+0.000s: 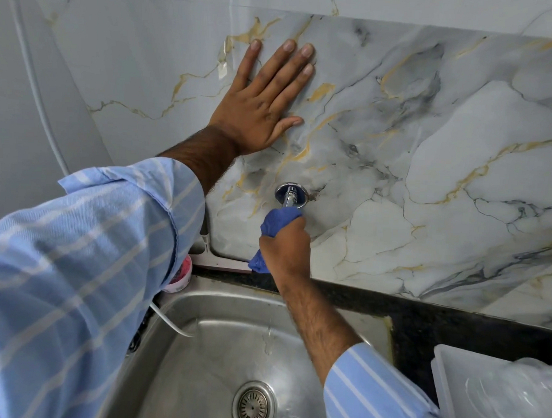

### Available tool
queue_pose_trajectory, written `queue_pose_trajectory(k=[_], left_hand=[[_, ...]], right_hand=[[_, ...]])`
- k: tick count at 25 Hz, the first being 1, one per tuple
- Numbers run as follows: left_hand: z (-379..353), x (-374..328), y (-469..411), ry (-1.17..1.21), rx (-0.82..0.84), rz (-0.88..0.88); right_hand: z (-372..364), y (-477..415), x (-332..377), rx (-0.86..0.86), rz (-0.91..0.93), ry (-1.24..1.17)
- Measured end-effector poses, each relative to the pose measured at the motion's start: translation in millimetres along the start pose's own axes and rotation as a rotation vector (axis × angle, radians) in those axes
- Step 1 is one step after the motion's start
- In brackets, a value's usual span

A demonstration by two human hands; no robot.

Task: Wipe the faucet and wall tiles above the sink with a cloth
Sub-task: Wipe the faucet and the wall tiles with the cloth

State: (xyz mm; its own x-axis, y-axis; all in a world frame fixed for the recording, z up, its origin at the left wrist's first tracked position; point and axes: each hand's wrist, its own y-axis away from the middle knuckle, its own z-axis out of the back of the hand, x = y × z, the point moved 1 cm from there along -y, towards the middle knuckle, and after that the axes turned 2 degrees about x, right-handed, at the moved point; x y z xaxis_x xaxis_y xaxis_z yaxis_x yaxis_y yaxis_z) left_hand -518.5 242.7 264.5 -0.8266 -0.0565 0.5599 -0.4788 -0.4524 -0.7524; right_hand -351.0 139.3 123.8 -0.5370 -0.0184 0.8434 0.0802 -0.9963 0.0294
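Observation:
The chrome faucet (290, 195) comes out of the marbled wall tiles (432, 137) above the steel sink (216, 349). My right hand (287, 246) is shut on a blue cloth (279, 220), wrapped around the faucet's body just below its round wall flange; most of the faucet is hidden under the cloth and hand. My left hand (264, 99) lies flat on the tiles up and to the left of the faucet, fingers spread, holding nothing.
A dark stone counter (422, 325) runs along the wall behind the sink. A white tray with clear plastic (495, 393) sits at the right. A pink-and-white tub (180, 275) stands at the sink's back left corner. The drain strainer (253, 407) is below.

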Motion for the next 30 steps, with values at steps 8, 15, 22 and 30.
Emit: queue_pose_trajectory(k=[8, 15, 22, 30], left_hand=[[3, -2, 0, -0.001, 0.043, 0.004], [4, -3, 0, 0.001, 0.068, -0.002], [16, -5, -1, 0.025, 0.148, -0.013], [91, -42, 9, 0.373, 0.421, 0.159]], right_hand=[[3, 10, -42, 0.329, 0.054, -0.357], [38, -23, -51, 0.960, -0.155, -0.453], [78, -24, -100, 1.021, -0.236, -0.092], [128, 4, -82, 0.866, -0.188, -0.331]])
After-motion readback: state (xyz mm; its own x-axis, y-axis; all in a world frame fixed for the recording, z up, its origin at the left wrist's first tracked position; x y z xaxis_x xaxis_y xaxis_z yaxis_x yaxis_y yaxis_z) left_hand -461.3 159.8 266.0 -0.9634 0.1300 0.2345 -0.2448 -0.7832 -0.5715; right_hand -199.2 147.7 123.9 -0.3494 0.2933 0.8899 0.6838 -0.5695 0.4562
